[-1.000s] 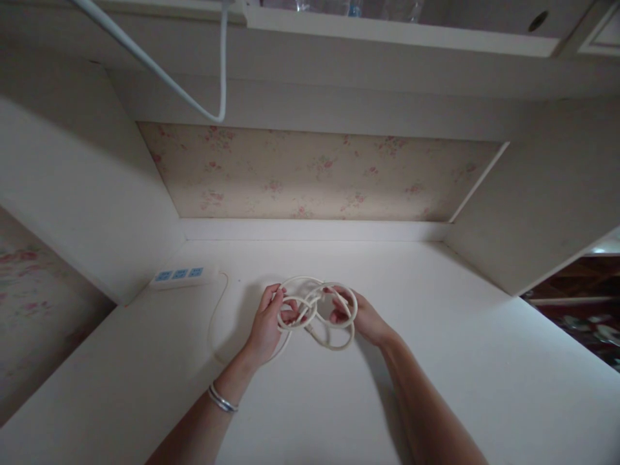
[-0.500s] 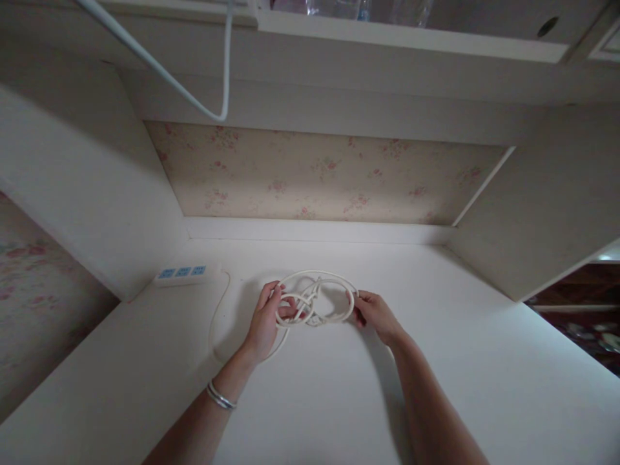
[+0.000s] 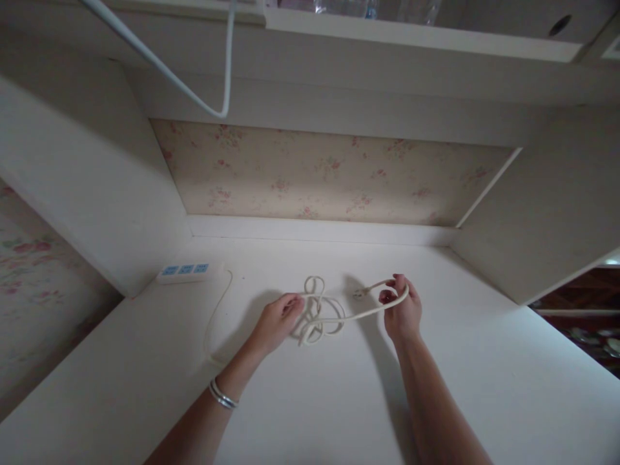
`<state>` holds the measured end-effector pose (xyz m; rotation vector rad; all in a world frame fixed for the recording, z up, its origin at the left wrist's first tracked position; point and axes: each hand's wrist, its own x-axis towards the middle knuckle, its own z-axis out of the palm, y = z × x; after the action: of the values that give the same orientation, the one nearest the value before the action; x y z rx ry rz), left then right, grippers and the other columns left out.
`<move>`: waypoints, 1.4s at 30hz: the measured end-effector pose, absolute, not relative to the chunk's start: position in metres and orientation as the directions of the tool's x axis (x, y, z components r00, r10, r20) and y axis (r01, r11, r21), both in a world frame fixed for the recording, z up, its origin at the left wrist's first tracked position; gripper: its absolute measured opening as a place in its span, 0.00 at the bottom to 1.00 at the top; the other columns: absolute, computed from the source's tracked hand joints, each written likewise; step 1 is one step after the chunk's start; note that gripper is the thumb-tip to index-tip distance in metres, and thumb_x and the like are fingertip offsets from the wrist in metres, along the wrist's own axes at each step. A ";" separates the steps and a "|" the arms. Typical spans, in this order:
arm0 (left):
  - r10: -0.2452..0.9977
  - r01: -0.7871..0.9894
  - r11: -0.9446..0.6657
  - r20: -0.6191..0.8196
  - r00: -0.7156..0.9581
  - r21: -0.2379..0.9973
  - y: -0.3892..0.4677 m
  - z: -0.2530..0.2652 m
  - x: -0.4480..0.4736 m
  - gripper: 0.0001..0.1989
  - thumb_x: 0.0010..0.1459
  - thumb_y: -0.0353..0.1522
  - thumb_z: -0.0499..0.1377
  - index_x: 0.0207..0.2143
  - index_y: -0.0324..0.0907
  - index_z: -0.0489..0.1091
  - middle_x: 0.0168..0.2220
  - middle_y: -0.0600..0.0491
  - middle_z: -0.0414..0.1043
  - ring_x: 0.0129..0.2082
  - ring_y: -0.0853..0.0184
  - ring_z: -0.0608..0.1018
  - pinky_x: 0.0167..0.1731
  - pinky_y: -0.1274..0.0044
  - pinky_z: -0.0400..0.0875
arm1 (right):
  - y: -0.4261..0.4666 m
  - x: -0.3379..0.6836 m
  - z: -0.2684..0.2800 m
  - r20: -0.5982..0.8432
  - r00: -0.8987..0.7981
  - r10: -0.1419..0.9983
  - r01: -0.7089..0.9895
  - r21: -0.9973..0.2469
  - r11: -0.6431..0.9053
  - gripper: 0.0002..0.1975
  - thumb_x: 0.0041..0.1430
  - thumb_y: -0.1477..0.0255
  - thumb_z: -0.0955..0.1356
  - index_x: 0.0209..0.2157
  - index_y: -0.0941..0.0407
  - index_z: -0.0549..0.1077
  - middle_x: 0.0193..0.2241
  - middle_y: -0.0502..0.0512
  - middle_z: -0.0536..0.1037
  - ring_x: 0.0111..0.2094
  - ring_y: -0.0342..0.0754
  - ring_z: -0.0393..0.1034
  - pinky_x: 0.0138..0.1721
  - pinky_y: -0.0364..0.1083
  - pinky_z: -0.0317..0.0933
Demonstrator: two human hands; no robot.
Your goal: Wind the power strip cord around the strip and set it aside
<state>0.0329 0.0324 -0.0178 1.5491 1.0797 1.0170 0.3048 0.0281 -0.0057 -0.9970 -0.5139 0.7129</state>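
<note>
A tangled white power cord (image 3: 334,320) is stretched between my hands over the white tabletop. My left hand (image 3: 279,318), palm turned inward, pinches a strand at the left of the tangle. Off to the right, my right hand (image 3: 404,309) is closed around the cord near its end. The plug (image 3: 359,294) hangs out to the left of those fingers, its pins showing. Toward the back left lies a white power strip (image 3: 183,274) with blue sockets, and a length of the cord curves from its right end toward my left wrist.
The white tabletop (image 3: 310,400) is bounded by side panels, with a flower-patterned wall (image 3: 314,174) behind. Overhead, a shelf (image 3: 411,35) holds clear plastic items. A pale bent rod or tube (image 3: 194,97) hangs at the upper left.
My right hand has moved right, drawing a length of cord with the plug out of the tangle. My left hand has shifted slightly right, and the loops have fallen closer together.
</note>
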 end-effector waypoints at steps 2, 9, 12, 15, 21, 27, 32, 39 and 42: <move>0.942 0.337 -0.315 0.251 0.222 0.887 0.037 -0.020 0.028 0.10 0.55 0.38 0.58 0.38 0.44 0.74 0.40 0.48 0.76 0.43 0.58 0.76 0.48 0.68 0.67 | 0.029 0.308 -0.006 0.080 0.691 0.719 -0.296 -0.875 0.382 0.19 0.49 0.57 0.71 0.37 0.55 0.69 0.28 0.45 0.68 0.18 0.34 0.62 0.18 0.37 0.57; 0.855 0.730 -0.337 0.518 -0.028 0.595 0.057 -0.026 -0.005 0.11 0.56 0.28 0.53 0.42 0.43 0.70 0.53 0.44 0.67 0.55 0.55 0.69 0.54 0.64 0.63 | 0.033 0.332 -0.017 0.046 0.827 0.560 -0.238 -0.874 0.423 0.18 0.50 0.58 0.69 0.41 0.50 0.67 0.35 0.47 0.70 0.19 0.35 0.64 0.17 0.37 0.59; 0.891 0.847 -0.222 0.453 -0.026 0.484 0.060 -0.029 -0.016 0.13 0.57 0.26 0.51 0.43 0.41 0.69 0.54 0.42 0.65 0.51 0.56 0.72 0.49 0.66 0.67 | 0.034 0.341 -0.025 0.022 0.857 0.515 -0.203 -0.904 0.377 0.21 0.47 0.62 0.70 0.45 0.48 0.65 0.41 0.49 0.71 0.20 0.36 0.66 0.17 0.37 0.60; 0.937 0.934 -0.129 0.350 0.005 0.333 0.059 -0.030 -0.020 0.17 0.57 0.23 0.48 0.46 0.40 0.68 0.50 0.42 0.68 0.46 0.58 0.75 0.48 0.65 0.66 | 0.036 0.344 -0.031 0.046 0.854 0.518 -0.139 -0.940 0.312 0.30 0.43 0.69 0.69 0.51 0.46 0.62 0.48 0.52 0.69 0.22 0.37 0.70 0.18 0.38 0.62; 0.899 0.935 -0.211 0.432 0.070 0.286 0.054 -0.020 -0.011 0.21 0.53 0.20 0.49 0.46 0.42 0.69 0.50 0.47 0.70 0.49 0.58 0.72 0.57 0.57 0.53 | 0.037 0.327 -0.029 0.161 0.730 0.665 -0.052 -0.956 0.289 0.38 0.41 0.74 0.67 0.57 0.41 0.60 0.56 0.52 0.63 0.29 0.41 0.73 0.24 0.41 0.67; 0.696 0.658 -0.707 0.421 0.582 0.260 0.032 -0.009 0.018 0.25 0.53 0.23 0.55 0.52 0.49 0.66 0.56 0.53 0.65 0.58 0.62 0.63 0.60 0.65 0.50 | 0.029 0.308 -0.014 0.160 0.495 0.854 -0.290 -0.896 0.335 0.22 0.52 0.64 0.66 0.50 0.48 0.69 0.51 0.55 0.70 0.30 0.44 0.73 0.23 0.43 0.67; 0.703 0.686 -0.702 0.344 0.623 0.191 0.026 -0.010 0.026 0.14 0.60 0.33 0.55 0.50 0.49 0.66 0.50 0.52 0.70 0.52 0.61 0.68 0.56 0.64 0.54 | 0.028 0.296 -0.010 0.172 0.477 0.862 -0.257 -0.910 0.324 0.15 0.54 0.61 0.69 0.41 0.53 0.70 0.43 0.55 0.75 0.24 0.41 0.71 0.22 0.42 0.66; 0.788 0.821 -0.568 0.322 0.525 0.054 0.032 -0.003 0.016 0.11 0.64 0.38 0.49 0.40 0.47 0.70 0.34 0.51 0.72 0.37 0.62 0.74 0.39 0.69 0.60 | 0.034 0.310 -0.013 0.185 0.694 0.696 -0.234 -0.856 0.461 0.14 0.52 0.61 0.71 0.34 0.54 0.65 0.30 0.46 0.76 0.15 0.37 0.66 0.18 0.39 0.60; 0.860 0.911 -0.408 0.361 0.361 0.061 0.034 0.001 0.012 0.13 0.66 0.38 0.46 0.40 0.47 0.69 0.34 0.51 0.71 0.31 0.64 0.74 0.33 0.72 0.60 | 0.035 0.321 -0.015 0.122 0.790 0.601 -0.226 -0.853 0.470 0.15 0.51 0.61 0.70 0.34 0.53 0.63 0.28 0.44 0.75 0.13 0.37 0.64 0.16 0.39 0.60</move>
<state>0.0122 0.0344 0.0008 2.7117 1.7784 0.5639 0.3210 0.0348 -0.0148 -0.9554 -0.4411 0.5267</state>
